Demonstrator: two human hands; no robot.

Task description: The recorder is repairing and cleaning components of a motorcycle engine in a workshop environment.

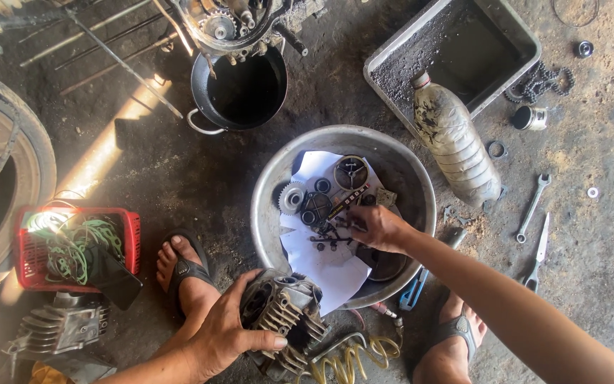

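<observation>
Left hand (225, 331) curling open-palmed over the finned engine cylinder head (286, 316) on the floor just before the metal basin (410, 178), right hand (378, 227) reaching inside, fingertips pinching small dark bolts (328, 235) on white paper (321, 267).

A grimy finned engine cylinder head (283, 313) sits tilted on the ground beside the metal basin (268, 206), whose small dark bolts (330, 231) (plus gears) lie on white paper.

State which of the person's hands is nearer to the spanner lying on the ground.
Right. The right hand reaches into the metal basin, closer to the spanner; the left hand rests on the finned engine part, farther off.
</observation>
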